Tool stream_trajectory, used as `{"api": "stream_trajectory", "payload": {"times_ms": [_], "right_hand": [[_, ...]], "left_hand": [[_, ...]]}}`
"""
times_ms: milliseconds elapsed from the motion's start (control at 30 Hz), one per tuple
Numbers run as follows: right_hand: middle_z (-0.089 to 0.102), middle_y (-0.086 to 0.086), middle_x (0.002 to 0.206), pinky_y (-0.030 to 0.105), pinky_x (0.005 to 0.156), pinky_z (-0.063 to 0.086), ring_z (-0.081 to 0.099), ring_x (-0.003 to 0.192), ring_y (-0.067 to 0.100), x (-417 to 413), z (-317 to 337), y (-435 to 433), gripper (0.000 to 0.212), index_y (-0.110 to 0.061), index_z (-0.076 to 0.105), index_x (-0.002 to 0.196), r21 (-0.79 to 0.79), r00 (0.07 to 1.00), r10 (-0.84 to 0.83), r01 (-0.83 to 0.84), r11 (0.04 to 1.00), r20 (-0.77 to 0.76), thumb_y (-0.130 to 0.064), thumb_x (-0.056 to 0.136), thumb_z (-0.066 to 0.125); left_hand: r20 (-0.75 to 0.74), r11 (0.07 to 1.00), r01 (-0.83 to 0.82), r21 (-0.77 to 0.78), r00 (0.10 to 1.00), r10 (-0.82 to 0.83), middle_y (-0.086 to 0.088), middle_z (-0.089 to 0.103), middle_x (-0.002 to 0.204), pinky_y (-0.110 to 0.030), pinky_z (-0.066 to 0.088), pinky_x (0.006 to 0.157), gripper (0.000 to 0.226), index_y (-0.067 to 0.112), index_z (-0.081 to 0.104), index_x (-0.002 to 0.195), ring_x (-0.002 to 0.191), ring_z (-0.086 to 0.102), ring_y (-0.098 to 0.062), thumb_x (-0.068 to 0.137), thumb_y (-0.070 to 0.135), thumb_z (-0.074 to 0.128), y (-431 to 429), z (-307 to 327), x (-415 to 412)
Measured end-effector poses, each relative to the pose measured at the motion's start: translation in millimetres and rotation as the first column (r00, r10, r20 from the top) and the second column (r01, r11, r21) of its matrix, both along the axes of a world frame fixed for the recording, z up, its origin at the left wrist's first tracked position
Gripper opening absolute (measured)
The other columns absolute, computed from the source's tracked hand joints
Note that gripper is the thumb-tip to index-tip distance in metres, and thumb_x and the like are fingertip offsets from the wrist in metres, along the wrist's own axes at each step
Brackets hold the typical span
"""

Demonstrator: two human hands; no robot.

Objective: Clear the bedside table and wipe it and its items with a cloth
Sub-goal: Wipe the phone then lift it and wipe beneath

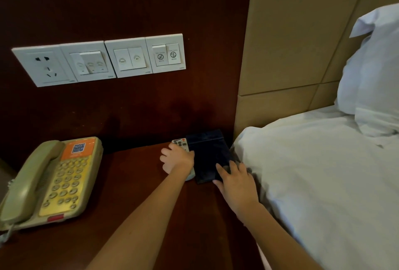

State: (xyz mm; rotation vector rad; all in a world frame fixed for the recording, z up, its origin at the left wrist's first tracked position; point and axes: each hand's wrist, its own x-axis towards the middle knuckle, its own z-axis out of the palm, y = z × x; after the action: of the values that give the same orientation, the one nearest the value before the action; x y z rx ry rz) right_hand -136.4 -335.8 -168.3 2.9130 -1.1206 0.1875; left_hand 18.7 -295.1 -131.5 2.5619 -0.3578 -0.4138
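Dark-wood desk (129,215) carries a white remote (180,142) and a black folder (207,153) just beside the bed (313,183). The left hand (177,159) curls round the remote, and the right hand (235,181) rests spread-fingered on the folder.

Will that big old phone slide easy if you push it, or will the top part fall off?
Probably slides stiffly as one block: the telephone looks like a chunky hard shell lying flat on the table. Its handset only rests on top, so tilting might drop it. The cord at its corner could tug.
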Motion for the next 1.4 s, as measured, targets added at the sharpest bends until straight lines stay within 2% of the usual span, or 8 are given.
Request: {"api": "stream_trajectory", "payload": {"times_ms": [133, 267, 500, 633, 1100, 1167, 1300, 1400], "right_hand": [[0.038, 0.017, 0.147, 0.044, 0.1, 0.04, 0.035, 0.133, 0.037, -7.2, 5.4, 0.5, 0.052, -0.02, 0.035, 0.146, 0.046, 0.998, 0.053, -0.055, 0.997, 0.027, -0.038, 0.098, 0.044], [0.021, 0.014, 0.151, 0.034, 0.104, 0.036, 0.031, 0.134, 0.03, -15.4, 20.8, 9.9, 0.058, -0.02, 0.013, 0.151, 0.093, 0.992, -0.026, 0.014, 0.996, 0.127, -0.03, 0.1, 0.039], [0.054, 0.016, 0.112, 0.036, 0.083, 0.048, 0.055, 0.102, 0.031, -5.9, 39.0, 31.2, 0.024, -0.003, 0.061, 0.109, 0.045, 0.927, -0.069, 0.057, 0.997, 0.369, -0.015, 0.089, 0.061], [0.059, 0.013, 0.093, 0.035, 0.059, 0.053, 0.06, 0.084, 0.03, 14.8, 42.8, 57.5, 0.02, -0.005, 0.068, 0.09, -0.013, 0.955, 0.035, -0.033, 0.999, 0.294, -0.01, 0.073, 0.077], [0.057, 0.002, 0.076, 0.026, 0.044, 0.044, 0.057, 0.068, 0.019, 106.8, 69.4, 189.6, 0.024, -0.013, 0.068, 0.077, -0.094, 0.87, 0.352, -0.341, 0.935, 0.346, -0.013, 0.059, 0.085], [0.058, 0.002, 0.085, 0.026, 0.051, 0.049, 0.058, 0.076, 0.019, 119.5, 59.8, 216.5, 0.025, -0.014, 0.069, 0.086, -0.037, 0.878, 0.345, -0.353, 0.935, 0.331, -0.017, 0.065, 0.083], [0.038, 0.007, 0.135, 0.032, 0.099, 0.042, 0.034, 0.127, 0.024, 133.7, 33.1, 254.6, 0.039, -0.015, 0.049, 0.131, 0.181, 0.927, 0.323, -0.356, 0.917, 0.188, -0.032, 0.096, 0.047], [0.036, 0.005, 0.141, 0.034, 0.107, 0.033, 0.03, 0.133, 0.024, 131.1, 25.5, 261.5, 0.04, -0.018, 0.047, 0.135, 0.159, 0.934, 0.345, -0.357, 0.921, 0.096, -0.029, 0.097, 0.043]], "left_hand": [[0.046, 0.998, 0.05, 0.048, 0.998, -0.052, -0.015, 0.029, 0.141, -0.04, 0.035, 0.1, 0.084, 0.008, 0.02, 0.143, 0.129, 0.032, -0.031, 0.085, 0.056, 0.057, 4.7, 2.6, -3.7], [0.025, 0.99, 0.125, 0.06, 0.992, -0.126, -0.015, 0.027, 0.144, -0.041, 0.03, 0.104, 0.087, 0.011, 0.014, 0.146, 0.131, 0.029, -0.031, 0.085, 0.057, 0.056, 19.4, 7.6, -6.8], [-0.012, 0.982, 0.177, 0.064, 0.984, -0.177, -0.015, 0.029, 0.143, -0.043, 0.031, 0.104, 0.074, 0.011, 0.024, 0.142, 0.132, 0.029, -0.032, 0.089, 0.053, 0.052, 63.3, 25.1, 3.5], [0.006, 0.986, 0.161, 0.042, 0.987, -0.161, -0.015, 0.031, 0.144, -0.043, 0.031, 0.104, 0.065, 0.011, 0.028, 0.142, 0.133, 0.03, -0.032, 0.092, 0.048, 0.049, 98.9, 33.7, 13.4], [0.23, 0.994, -0.067, -0.087, 0.969, 0.085, -0.013, 0.043, 0.137, -0.042, 0.033, 0.103, 0.048, 0.012, 0.042, 0.136, 0.13, 0.035, -0.031, 0.093, 0.033, 0.048, 259.7, 66.1, 79.3], [0.262, 0.984, -0.139, -0.114, 0.951, 0.164, -0.013, 0.041, 0.139, -0.043, 0.032, 0.103, 0.05, 0.012, 0.04, 0.137, 0.131, 0.033, -0.031, 0.093, 0.033, 0.049, 291.0, 60.9, 88.2], [0.213, 0.957, -0.253, -0.141, 0.936, 0.279, -0.014, 0.036, 0.141, -0.045, 0.032, 0.102, 0.055, 0.01, 0.034, 0.139, 0.131, 0.031, -0.033, 0.092, 0.033, 0.051, 340.4, 43.6, 97.4], [0.103, 0.942, -0.301, -0.149, 0.943, 0.318, -0.015, 0.034, 0.142, -0.046, 0.033, 0.103, 0.061, 0.009, 0.03, 0.141, 0.131, 0.031, -0.034, 0.092, 0.038, 0.051, 362.8, 29.7, 99.7]]}}
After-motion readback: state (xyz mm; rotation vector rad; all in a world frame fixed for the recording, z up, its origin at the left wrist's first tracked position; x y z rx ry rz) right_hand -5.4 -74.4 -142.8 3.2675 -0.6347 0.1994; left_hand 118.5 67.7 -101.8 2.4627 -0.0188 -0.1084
